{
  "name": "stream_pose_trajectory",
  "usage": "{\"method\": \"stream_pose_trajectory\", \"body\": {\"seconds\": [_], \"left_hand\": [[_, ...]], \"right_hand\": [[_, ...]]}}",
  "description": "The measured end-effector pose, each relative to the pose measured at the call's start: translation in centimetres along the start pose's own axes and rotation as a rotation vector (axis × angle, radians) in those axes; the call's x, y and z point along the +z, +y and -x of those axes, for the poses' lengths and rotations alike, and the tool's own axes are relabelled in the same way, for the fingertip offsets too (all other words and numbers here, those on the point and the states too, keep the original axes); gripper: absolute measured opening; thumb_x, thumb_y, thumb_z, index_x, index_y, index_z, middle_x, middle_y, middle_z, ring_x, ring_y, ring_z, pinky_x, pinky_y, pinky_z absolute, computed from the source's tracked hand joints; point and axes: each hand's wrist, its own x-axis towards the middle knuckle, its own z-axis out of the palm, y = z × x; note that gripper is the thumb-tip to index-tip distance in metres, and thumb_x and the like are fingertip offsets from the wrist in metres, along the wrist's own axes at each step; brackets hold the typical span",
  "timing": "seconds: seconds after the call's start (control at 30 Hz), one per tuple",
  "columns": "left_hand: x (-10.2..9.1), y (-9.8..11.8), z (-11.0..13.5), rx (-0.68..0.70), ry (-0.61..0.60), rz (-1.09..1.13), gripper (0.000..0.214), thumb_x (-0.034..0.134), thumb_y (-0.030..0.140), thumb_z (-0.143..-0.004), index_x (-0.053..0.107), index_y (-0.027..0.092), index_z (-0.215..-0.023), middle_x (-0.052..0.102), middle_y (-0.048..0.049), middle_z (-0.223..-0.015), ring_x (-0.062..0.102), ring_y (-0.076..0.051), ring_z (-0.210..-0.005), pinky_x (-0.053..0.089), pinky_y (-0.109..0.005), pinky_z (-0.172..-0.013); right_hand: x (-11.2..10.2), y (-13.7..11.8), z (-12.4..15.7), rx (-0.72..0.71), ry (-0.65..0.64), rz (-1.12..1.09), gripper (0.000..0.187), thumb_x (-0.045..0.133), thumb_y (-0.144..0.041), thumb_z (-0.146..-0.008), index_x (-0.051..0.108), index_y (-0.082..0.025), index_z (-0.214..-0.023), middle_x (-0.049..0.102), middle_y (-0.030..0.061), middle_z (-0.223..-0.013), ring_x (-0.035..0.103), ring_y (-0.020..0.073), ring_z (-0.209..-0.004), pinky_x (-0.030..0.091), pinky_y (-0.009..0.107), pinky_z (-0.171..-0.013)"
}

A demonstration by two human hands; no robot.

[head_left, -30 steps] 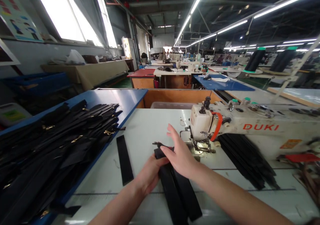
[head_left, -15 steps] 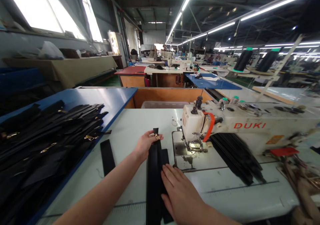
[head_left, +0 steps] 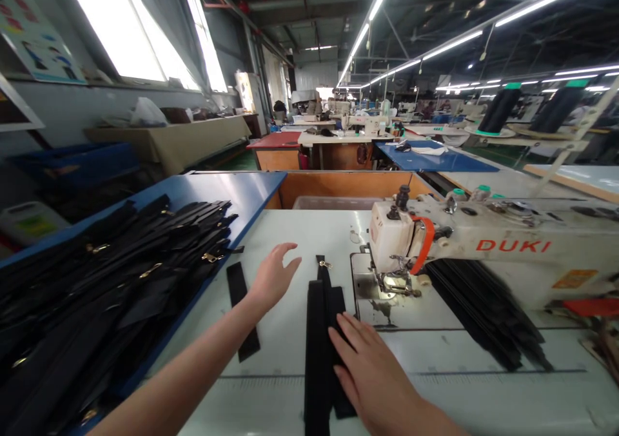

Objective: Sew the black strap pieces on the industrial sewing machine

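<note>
Black fabric strips (head_left: 316,333) with a zipper lie lengthwise on the pale sewing table, and a gold zipper pull (head_left: 325,264) shows at their far end. My right hand (head_left: 365,358) rests flat on the right-hand strip, fingers stretched out. My left hand (head_left: 275,271) is raised to the left of the zipper end, holding nothing, with thumb and fingers apart. Partly under my left forearm lies a separate short black strip (head_left: 236,284). To the right of the strips stands a white sewing machine (head_left: 483,236), its needle area lit.
A heap of black zipper strips (head_left: 145,268) with gold pulls covers much of the blue table (head_left: 242,194) at left. Another bundle of black strips (head_left: 483,313) lies under the machine arm. Thread cones (head_left: 500,108) stand at back right. A clear plastic bin (head_left: 338,202) sits beyond the table.
My left hand has let go of the zipper end and moved left, away from it. My right hand stays on the strip. The whole view has shifted slightly to the left.
</note>
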Motion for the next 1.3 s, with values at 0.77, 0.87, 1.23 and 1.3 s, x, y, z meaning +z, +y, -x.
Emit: {"method": "stream_pose_trajectory", "body": {"seconds": [0.77, 0.87, 1.23, 1.3], "left_hand": [[-8.3, -5.7, 13.2, 0.339, -0.207, -0.698, 0.040, 0.050, 0.042, -0.088, 0.061, 0.020, -0.120, 0.059, -0.0102, -0.130, 0.057, -0.028, -0.116, 0.047, -0.043, -0.097], [-8.4, -5.2, 12.8, 0.319, -0.239, -0.677, 0.029, 0.048, 0.033, -0.087, 0.066, 0.019, -0.106, 0.066, -0.0088, -0.114, 0.063, -0.025, -0.104, 0.050, -0.036, -0.090], [-8.9, -3.4, 13.3, 0.089, -0.331, -0.494, 0.024, 0.037, 0.021, -0.084, 0.056, 0.022, -0.072, 0.062, -0.0030, -0.076, 0.062, -0.019, -0.073, 0.047, -0.029, -0.067], [-9.1, -3.2, 13.3, 0.077, -0.339, -0.486, 0.023, 0.037, 0.022, -0.084, 0.055, 0.021, -0.071, 0.061, -0.0023, -0.075, 0.061, -0.018, -0.071, 0.046, -0.027, -0.066]], "right_hand": [[2.1, 2.3, 1.8, 0.022, 0.406, -0.257, 0.033, 0.046, -0.029, -0.093, 0.065, -0.021, -0.118, 0.061, 0.0097, -0.126, 0.059, 0.0249, -0.115, 0.050, 0.042, -0.097], [1.9, 2.4, 1.9, 0.025, 0.418, -0.265, 0.032, 0.045, -0.029, -0.094, 0.066, -0.021, -0.117, 0.063, 0.0099, -0.123, 0.060, 0.0247, -0.113, 0.052, 0.041, -0.096], [1.8, 2.4, 1.8, 0.022, 0.396, -0.282, 0.029, 0.046, -0.029, -0.093, 0.068, -0.022, -0.111, 0.066, 0.0086, -0.117, 0.062, 0.0235, -0.110, 0.053, 0.038, -0.093], [1.8, 2.4, 1.8, 0.016, 0.401, -0.279, 0.028, 0.047, -0.029, -0.093, 0.068, -0.022, -0.111, 0.067, 0.0087, -0.116, 0.063, 0.0234, -0.108, 0.054, 0.038, -0.093]]}}
